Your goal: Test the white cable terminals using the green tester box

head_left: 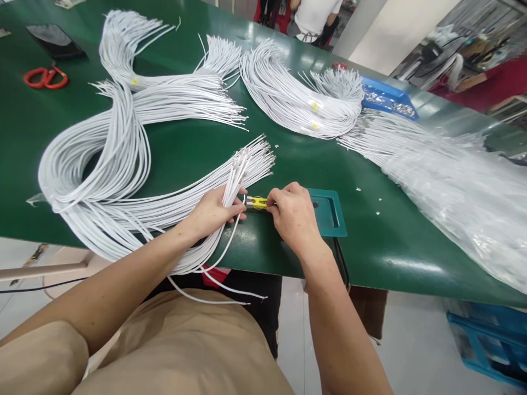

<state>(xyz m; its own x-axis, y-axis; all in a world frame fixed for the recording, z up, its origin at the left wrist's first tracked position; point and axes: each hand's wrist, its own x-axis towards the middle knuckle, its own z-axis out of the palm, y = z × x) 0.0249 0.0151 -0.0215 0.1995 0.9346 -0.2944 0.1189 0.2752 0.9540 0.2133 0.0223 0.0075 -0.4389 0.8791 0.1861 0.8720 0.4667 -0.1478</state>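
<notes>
My left hand [216, 211] is closed around several white wires [201, 244], part of a long looped bundle. Their tips stand up above the thumb, and one wire end points at the tool on the right. Pinched in my right hand [295, 216] is a small yellow-handled tool with metal jaws [259, 203], perhaps nippers; the rest of it is hidden by the fingers. Its jaws are close to the wire end beside my left fingertips. A few loose wires hang over the table edge toward my lap.
On the green table [313, 164] lie more white wire bundles [296, 101], red-handled scissors [45, 78] and a dark phone [55, 41]. A teal tray [340, 214] sits right of my hand. Behind are a blue tray of small parts [387, 97] and a plastic-wrapped bundle [461, 181]. Other people are beyond.
</notes>
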